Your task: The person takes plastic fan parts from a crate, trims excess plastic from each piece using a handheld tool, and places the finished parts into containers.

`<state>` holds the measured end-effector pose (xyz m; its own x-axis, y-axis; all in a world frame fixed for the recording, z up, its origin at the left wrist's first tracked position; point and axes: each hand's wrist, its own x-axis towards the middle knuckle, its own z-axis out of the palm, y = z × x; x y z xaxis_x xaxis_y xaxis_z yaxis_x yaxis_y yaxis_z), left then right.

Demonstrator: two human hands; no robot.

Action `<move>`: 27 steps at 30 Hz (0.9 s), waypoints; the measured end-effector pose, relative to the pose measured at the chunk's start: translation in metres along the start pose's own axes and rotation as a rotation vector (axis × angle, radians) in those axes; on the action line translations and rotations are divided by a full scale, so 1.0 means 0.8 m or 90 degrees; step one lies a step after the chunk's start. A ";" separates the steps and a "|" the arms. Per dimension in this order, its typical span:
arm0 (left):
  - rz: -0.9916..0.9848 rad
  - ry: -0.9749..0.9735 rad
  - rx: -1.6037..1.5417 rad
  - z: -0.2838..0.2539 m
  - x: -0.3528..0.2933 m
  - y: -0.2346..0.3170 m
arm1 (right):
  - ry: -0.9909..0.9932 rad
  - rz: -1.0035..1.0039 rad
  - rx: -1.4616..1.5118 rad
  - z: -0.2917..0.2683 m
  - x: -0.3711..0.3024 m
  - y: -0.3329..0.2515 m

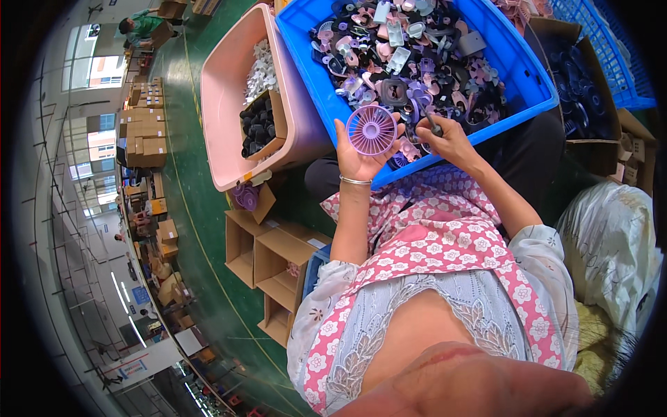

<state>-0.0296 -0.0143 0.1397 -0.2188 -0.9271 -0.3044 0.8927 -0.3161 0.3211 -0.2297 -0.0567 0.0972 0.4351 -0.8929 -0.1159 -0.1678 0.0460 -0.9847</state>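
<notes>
My left hand (360, 156) is closed round the edge of a round purple fan grille (372, 131), its ribbed face turned up. Beside it, my right hand (448, 142) grips a screwdriver (433, 127) with a dark handle; its thin shaft points up toward the heap, apart from the grille. Both hands are above the near edge of a big blue crate (528, 104). Mixed small plastic parts (410, 52) in pink, purple, white and black fill that crate. Below my fingers, a second purple grille (399, 160) lies partly hidden.
Left of the crate stands a pink tub (226, 125) with white parts (262, 73) and a carton of black parts (258, 125). Open cardboard boxes (278, 254) stack by my left elbow. At right are a box of dark round parts (580, 90) and a white sack (604, 229).
</notes>
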 end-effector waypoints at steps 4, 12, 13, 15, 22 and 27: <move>-0.001 -0.042 0.032 0.015 -0.010 -0.012 | -0.058 0.082 0.297 0.005 -0.005 -0.019; 0.063 0.144 0.235 0.011 -0.003 -0.040 | -0.009 0.027 0.266 0.008 -0.006 -0.042; 0.088 0.168 0.321 -0.002 -0.001 -0.043 | -0.008 0.028 0.264 0.008 -0.006 -0.038; 0.095 0.162 0.366 0.004 -0.004 -0.048 | -0.048 0.017 0.258 0.008 -0.004 -0.027; 0.181 0.166 0.883 0.009 -0.012 -0.039 | -0.055 -0.080 0.077 0.007 -0.006 -0.018; 0.203 0.102 0.931 0.014 -0.021 -0.031 | -0.045 -0.153 -0.020 0.007 -0.012 -0.032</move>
<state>-0.0527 0.0067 0.1465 0.0341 -0.9931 -0.1119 -0.2973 -0.1170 0.9476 -0.2246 -0.0472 0.1231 0.5265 -0.8429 0.1109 -0.0791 -0.1785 -0.9808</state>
